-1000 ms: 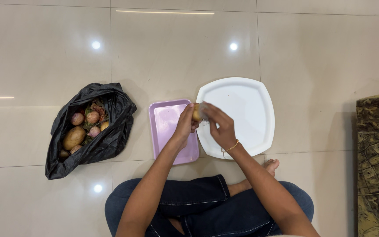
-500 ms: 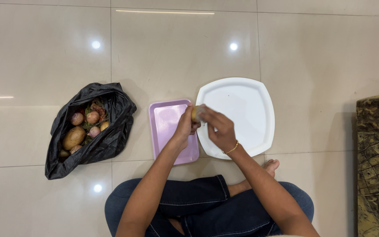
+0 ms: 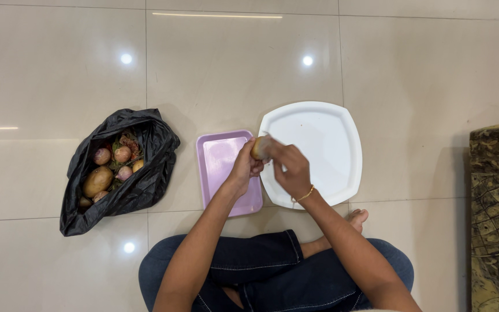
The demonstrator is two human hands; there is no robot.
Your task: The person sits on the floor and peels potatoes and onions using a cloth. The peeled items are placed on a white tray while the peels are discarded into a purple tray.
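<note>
**Potato held in both hands above the two trays**

Left hand: fingers curled closed around a small brown potato, gripping it from its left side. Right hand: fingers closed against the right side of the same potato; something pale shows at the fingertips, too small to identify. The potato sits between the two sets of fingers, off the floor.

Directly beneath the left fingers: a lilac rectangular tray, flat on the floor. Beneath and to the right of the right fingers: a white square plate with rounded corners, its edge just beside the lilac tray.

Well to the left of the fingers: an open black plastic bag holding potatoes and onions.

All things rest on a glossy beige tiled floor. Far right of the fingers: a patterned cushion edge.
</note>
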